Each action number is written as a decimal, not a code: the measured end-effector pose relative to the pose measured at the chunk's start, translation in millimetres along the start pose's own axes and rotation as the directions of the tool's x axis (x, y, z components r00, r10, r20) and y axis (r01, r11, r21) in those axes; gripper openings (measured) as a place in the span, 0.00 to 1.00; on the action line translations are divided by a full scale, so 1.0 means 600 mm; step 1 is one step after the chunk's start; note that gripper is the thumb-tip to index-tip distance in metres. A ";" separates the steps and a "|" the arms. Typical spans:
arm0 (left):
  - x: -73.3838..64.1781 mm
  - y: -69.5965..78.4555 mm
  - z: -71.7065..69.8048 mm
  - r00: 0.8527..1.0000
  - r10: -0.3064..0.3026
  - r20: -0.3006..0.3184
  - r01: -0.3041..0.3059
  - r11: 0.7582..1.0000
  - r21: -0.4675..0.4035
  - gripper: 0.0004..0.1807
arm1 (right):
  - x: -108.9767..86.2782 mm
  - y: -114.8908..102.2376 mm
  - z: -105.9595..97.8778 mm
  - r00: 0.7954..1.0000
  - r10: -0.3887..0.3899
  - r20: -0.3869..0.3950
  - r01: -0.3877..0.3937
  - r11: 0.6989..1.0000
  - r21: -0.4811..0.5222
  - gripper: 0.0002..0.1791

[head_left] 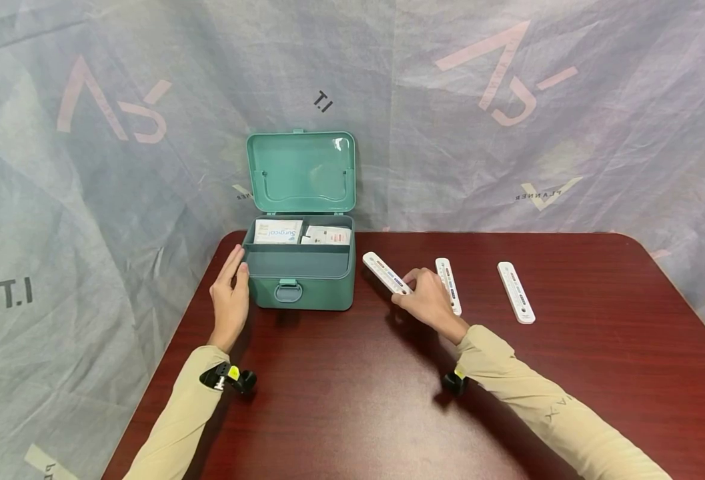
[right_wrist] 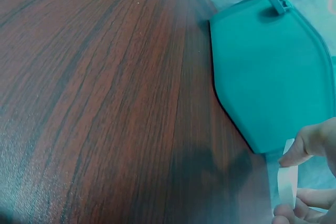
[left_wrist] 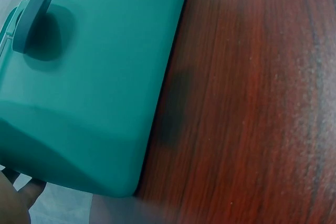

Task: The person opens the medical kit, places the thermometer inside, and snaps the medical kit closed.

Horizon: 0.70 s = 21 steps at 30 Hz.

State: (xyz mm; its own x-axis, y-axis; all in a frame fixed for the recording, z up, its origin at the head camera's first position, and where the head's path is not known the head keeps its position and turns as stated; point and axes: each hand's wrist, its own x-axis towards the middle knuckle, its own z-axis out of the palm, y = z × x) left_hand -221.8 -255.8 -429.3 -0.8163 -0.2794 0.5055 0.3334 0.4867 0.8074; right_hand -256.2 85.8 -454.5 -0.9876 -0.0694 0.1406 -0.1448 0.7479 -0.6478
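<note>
Dark red table (head_left: 352, 407). Green box (head_left: 331, 293) toward its far left, lid (head_left: 301, 170) up, two packets in the rear compartments. Left hand (head_left: 230, 300) against the box's left side, fingers nearly straight. Right hand (head_left: 425, 297) pinches one white scale strip (head_left: 383, 271) by its near end, tilted, seemingly raised, just right of the box. Second strip (head_left: 445, 270) partly behind that hand; third (head_left: 516, 292) farther right. Risks, as judged: end grip could let the strip pivot; low travel could clip the box rim; wrist could nudge the second strip. Table's left edge near the left hand; most room on the near side.
</note>
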 end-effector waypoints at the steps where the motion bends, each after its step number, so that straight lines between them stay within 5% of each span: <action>1: 0.000 0.000 0.000 1.000 0.000 0.000 0.000 1.000 0.000 0.21 | 0.000 0.000 0.000 1.000 0.003 0.001 -0.003 1.000 0.000 0.22; 21: 0.002 0.000 -0.001 1.000 0.005 0.003 -0.005 1.000 -0.005 0.21 | 0.000 -0.004 0.008 0.999 0.005 0.032 -0.005 1.000 -0.005 0.21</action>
State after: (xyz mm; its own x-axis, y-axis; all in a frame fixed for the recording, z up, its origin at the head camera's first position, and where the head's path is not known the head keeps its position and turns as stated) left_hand -222.6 -256.5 -428.5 -0.8162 -0.2746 0.5083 0.3397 0.4836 0.8067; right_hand -256.3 80.8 -456.6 -0.9898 -0.0869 0.1128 -0.1395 0.7513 -0.6450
